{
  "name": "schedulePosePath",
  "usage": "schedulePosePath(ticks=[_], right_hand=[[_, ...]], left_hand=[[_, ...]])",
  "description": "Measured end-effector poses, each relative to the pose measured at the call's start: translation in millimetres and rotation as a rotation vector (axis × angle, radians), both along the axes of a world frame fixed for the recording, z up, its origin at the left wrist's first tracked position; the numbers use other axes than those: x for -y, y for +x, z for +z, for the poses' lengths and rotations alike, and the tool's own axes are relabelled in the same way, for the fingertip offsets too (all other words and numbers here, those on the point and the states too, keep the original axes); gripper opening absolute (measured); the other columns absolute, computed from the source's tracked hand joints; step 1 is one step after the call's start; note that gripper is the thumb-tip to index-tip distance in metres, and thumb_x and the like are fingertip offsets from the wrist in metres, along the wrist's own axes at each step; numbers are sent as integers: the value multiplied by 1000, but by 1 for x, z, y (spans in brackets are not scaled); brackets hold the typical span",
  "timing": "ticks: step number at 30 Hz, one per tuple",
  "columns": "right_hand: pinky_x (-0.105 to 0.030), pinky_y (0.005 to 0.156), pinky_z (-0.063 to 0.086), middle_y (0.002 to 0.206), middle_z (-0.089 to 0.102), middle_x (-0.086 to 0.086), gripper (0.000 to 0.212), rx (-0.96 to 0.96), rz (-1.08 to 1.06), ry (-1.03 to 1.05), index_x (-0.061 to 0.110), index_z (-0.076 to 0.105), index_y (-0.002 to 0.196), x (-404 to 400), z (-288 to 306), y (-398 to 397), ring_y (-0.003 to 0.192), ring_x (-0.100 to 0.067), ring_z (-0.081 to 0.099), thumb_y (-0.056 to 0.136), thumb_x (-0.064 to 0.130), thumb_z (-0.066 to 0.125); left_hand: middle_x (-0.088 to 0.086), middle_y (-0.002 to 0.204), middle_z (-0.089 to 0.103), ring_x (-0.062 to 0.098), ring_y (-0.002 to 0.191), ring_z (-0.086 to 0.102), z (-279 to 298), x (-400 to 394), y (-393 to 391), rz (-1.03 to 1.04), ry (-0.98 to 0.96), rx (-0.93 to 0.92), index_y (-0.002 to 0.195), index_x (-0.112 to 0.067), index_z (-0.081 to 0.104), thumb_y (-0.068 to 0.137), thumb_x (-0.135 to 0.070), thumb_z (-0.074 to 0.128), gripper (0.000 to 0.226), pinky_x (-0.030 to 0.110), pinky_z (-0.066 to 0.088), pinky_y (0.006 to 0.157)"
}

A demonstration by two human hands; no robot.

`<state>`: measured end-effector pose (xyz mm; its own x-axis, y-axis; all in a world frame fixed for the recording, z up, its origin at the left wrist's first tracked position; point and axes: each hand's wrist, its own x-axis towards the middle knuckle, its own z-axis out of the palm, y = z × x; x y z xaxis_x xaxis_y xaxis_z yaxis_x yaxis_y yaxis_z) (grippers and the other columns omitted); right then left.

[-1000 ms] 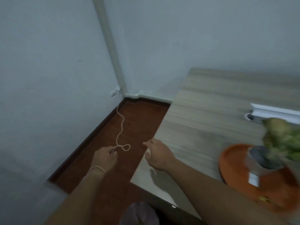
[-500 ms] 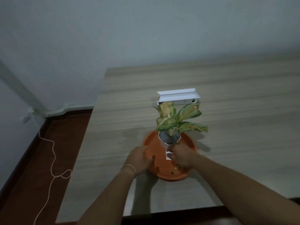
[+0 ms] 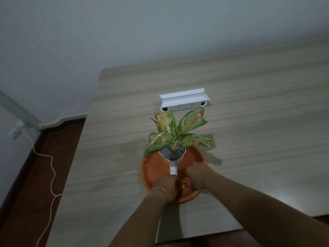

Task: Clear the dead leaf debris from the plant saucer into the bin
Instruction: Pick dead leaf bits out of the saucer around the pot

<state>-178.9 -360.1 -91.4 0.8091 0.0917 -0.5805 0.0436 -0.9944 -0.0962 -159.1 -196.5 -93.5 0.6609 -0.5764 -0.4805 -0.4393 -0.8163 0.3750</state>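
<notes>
The orange saucer (image 3: 153, 173) sat near the desk's (image 3: 124, 157) front edge, both hands in its near side. Left hand (image 3: 166, 184) and right hand (image 3: 197, 177) had curled fingers; holding what, I couldn't tell. A nudge might have tipped the potted plant (image 3: 175, 136); no bin showed.

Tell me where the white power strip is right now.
In the head view, the white power strip lies on the light wood-grain table, just beyond the potted plant in its round orange saucer, toward the wall.
</notes>
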Motion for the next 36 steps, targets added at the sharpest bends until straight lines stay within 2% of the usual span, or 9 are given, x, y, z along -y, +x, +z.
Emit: schedulePosePath(ticks=[7, 12, 20, 23, 26, 28, 30, 33, 36], right_hand=[[-41, 90, 51, 116, 65, -18, 39, -32, 55, 9, 7, 62, 111, -2, 7, 8, 109, -34, 60, 79, 27, 74], [-40, 90, 48, 114, 67, -20, 21, 3, 59, 90, 2, 66, 106, 1, 9, 9, 109, -36, 61, 91, 15, 59], [-38, 80, 49, 101, 69, -23, 19, 66, -13, 199, 2, 70, 88, 6, 2, 5, 98, -38, 63, 90, 16, 58], [-35, 77, 48, 96, 71, -21, 21, 70, -88, 241, 7, 70, 78, 8, -2, 5, 94, -37, 63, 90, 18, 57], [-31, 77, 56, 84, 76, -13, 17, 75, -272, 320, 5, 73, 71, 18, -4, 14, 84, -26, 69, 80, 15, 62], [-25, 71, 54, 83, 75, -7, 14, 75, -359, 328, 10, 71, 71, 25, 3, 21, 86, -22, 69, 80, 17, 63], [-16, 52, 43, 73, 64, -2, 18, 19, -417, 319, 18, 60, 68, 31, 13, 26, 83, -18, 62, 85, 22, 63], [-9, 37, 34, 78, 62, -6, 4, -5, -475, 351, 16, 62, 89, 38, 20, 31, 66, -15, 58, 87, 19, 62], [-17, 52, 43, 85, 66, -3, 16, -87, -419, 322, 10, 68, 98, 35, 19, 30, 69, -16, 59, 89, 20, 59]], left_hand=[[17, 118, 58, 36, 103, 58, -6, 23, 0, -131, 10, 18, 114, -15, 64, 88, -25, 56, 29, 40, 49, 90], [16, 110, 63, 36, 97, 61, -15, 28, 0, -154, 23, 36, 105, -12, 70, 90, -24, 55, 24, 39, 50, 84], [17, 104, 66, 34, 96, 62, -20, 28, 1, -66, 35, 44, 97, -13, 74, 90, -21, 53, 23, 36, 51, 82], [14, 111, 65, 33, 102, 60, -21, 23, 2, -14, 5, 36, 101, -13, 73, 88, -16, 54, 24, 35, 51, 86], [5, 107, 73, 24, 104, 63, -22, 14, 9, 31, -56, 20, 96, -17, 77, 82, -9, 56, 27, 32, 52, 91], [2, 101, 76, 19, 99, 65, -20, 6, 15, 124, -78, 38, 92, -17, 79, 80, -11, 61, 23, 28, 53, 89], [1, 95, 77, 14, 90, 68, -18, -2, 21, 261, -126, 14, 86, -16, 80, 78, -9, 63, 21, 23, 53, 82], [-1, 86, 78, 9, 80, 67, -13, -14, 28, 385, -199, -15, 76, -15, 80, 75, -4, 62, 22, 23, 55, 80], [-4, 83, 78, 7, 82, 68, -10, -20, 28, 413, -227, -24, 71, -16, 80, 74, -1, 61, 24, 24, 56, 84]])
